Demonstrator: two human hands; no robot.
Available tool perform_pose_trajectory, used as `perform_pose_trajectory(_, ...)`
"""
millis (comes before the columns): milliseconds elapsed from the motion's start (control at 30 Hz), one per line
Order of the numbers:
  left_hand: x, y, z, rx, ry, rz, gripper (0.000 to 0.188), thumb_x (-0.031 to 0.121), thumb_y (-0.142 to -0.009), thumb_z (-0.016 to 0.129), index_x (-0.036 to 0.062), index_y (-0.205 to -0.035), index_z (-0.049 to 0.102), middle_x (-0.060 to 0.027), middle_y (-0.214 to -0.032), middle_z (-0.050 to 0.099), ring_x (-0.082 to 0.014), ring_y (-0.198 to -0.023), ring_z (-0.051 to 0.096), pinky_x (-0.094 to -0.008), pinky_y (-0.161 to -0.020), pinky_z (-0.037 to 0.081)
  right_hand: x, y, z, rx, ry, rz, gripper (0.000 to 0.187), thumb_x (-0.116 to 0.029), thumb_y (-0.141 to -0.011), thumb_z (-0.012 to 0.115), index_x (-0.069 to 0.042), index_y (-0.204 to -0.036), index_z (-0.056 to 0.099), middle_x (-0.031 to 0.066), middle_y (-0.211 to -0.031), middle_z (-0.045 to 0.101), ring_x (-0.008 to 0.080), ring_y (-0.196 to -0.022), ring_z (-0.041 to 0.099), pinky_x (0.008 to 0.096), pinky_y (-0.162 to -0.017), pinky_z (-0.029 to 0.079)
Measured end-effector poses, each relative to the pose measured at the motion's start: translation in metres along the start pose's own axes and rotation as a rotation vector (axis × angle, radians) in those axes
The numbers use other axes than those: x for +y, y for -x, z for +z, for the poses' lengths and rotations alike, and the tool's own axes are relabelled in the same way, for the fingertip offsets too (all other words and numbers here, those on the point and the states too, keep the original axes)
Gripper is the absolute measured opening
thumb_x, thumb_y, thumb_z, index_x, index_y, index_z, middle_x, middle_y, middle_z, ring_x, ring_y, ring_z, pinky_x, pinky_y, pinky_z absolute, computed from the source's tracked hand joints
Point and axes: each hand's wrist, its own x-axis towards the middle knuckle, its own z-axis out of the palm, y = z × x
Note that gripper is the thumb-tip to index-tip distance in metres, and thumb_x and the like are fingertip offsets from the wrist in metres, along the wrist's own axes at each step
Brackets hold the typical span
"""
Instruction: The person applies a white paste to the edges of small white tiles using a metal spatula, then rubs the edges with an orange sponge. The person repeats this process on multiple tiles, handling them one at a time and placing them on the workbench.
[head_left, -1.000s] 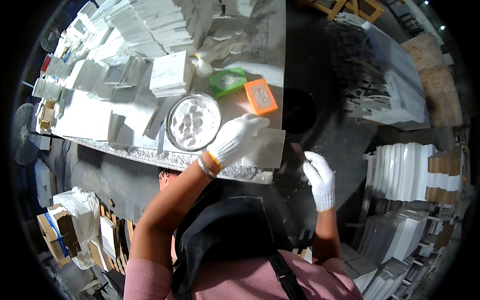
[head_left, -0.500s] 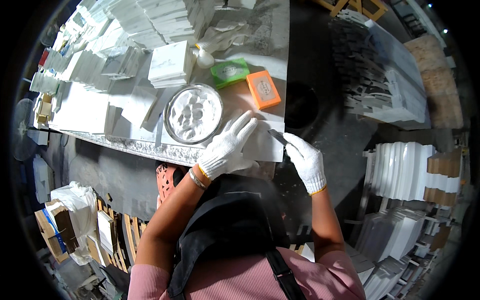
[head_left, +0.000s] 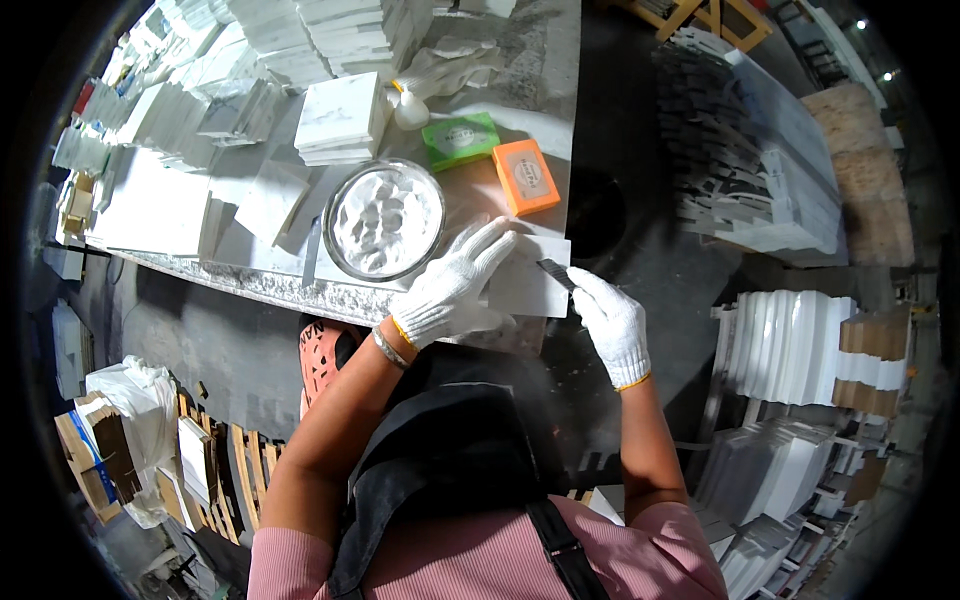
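A white tile (head_left: 535,280) lies at the table's front edge. My left hand (head_left: 455,285), in a white knitted glove, lies across the tile's left side with its fingers stretched out. My right hand (head_left: 610,325), gloved the same way, pinches a dark, narrow flat blade (head_left: 553,270) beyond the tile's right side. The blade's tip reaches over the tile; its exact kind is unclear. Left of my left hand stands a round, clear-rimmed bowl (head_left: 336,247) of white paste or powder. An orange box (head_left: 526,177) and a green box (head_left: 460,142) lie behind the tile.
A flat metal strip (head_left: 312,250) lies left of the bowl. A stack of marbled tiles (head_left: 337,115), a white bulb-shaped thing (head_left: 411,112) and crumpled gloves (head_left: 455,72) sit farther back. More tile stacks (head_left: 165,130) fill the far left. Stacked slabs (head_left: 785,345) stand on the right.
The view has shifted slightly. Both hands keep nearly the same places on the tile and the blade, with no clear movement of either.
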Motion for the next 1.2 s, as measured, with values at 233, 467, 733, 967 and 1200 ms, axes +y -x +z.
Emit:
perform_pose_trajectory(233, 0.001, 0.002, 0.001, 0.006, 0.040, -0.014, 0.098, 0.023, -0.066, 0.087, 0.0059, -0.152, 0.042, -0.0171, -0.160, 0.037, -0.0408, -0.148, 0.034, -0.0470, -0.117, 0.040, 0.005, 0.009, 0.000, -0.021, -0.016, 0.001, 0.027, -0.005, -0.094, 0.066, -0.005, -0.121, 0.073, 0.0150, -0.107, 0.076, 0.0292, -0.089, 0.075, 0.0351, -0.076, 0.060)
perform_pose_trajectory(467, -0.001, 0.003, 0.002, 0.032, 0.058, -0.005, 0.099, 0.028, -0.066, 0.089, 0.0060, -0.152, 0.043, -0.0183, -0.159, 0.038, -0.0419, -0.148, 0.034, -0.0484, -0.119, 0.035, -0.002, 0.028, 0.000, -0.020, -0.043, 0.074, 0.029, -0.005, -0.095, 0.066, -0.006, -0.123, 0.072, 0.0157, -0.100, 0.076, 0.0237, -0.078, 0.074, 0.0331, -0.070, 0.059)
perform_pose_trajectory(733, -0.002, 0.004, 0.000, 0.029, 0.089, -0.003, 0.100, 0.027, -0.065, 0.090, 0.0062, -0.151, 0.044, -0.0202, -0.160, 0.036, -0.0407, -0.147, 0.036, -0.0470, -0.118, 0.038, -0.008, 0.023, -0.006, 0.018, -0.127, 0.271, 0.029, -0.009, -0.095, 0.067, -0.006, -0.124, 0.072, 0.0151, -0.096, 0.076, 0.0198, -0.073, 0.072, 0.0318, -0.068, 0.057)
perform_pose_trajectory(967, -0.003, 0.005, -0.003, 0.029, 0.070, 0.038, 0.098, 0.023, -0.066, 0.087, 0.0082, -0.152, 0.043, -0.0191, -0.161, 0.035, -0.0403, -0.145, 0.040, -0.0467, -0.114, 0.043, 0.002, 0.001, 0.003, -0.017, 0.026, 0.021, 0.028, -0.011, -0.096, 0.066, -0.007, -0.123, 0.072, 0.0155, -0.112, 0.075, 0.0296, -0.098, 0.074, 0.0361, -0.083, 0.059)
perform_pose_trajectory(1200, -0.008, 0.008, 0.001, 0.026, 0.055, 0.013, 0.096, 0.022, -0.065, 0.086, 0.0088, -0.151, 0.044, -0.0171, -0.161, 0.036, -0.0390, -0.144, 0.041, -0.0453, -0.112, 0.045, -0.004, 0.025, -0.001, -0.056, -0.012, 0.086, 0.028, -0.010, -0.096, 0.067, -0.007, -0.122, 0.073, 0.0149, -0.100, 0.076, 0.0233, -0.078, 0.073, 0.0338, -0.073, 0.058)
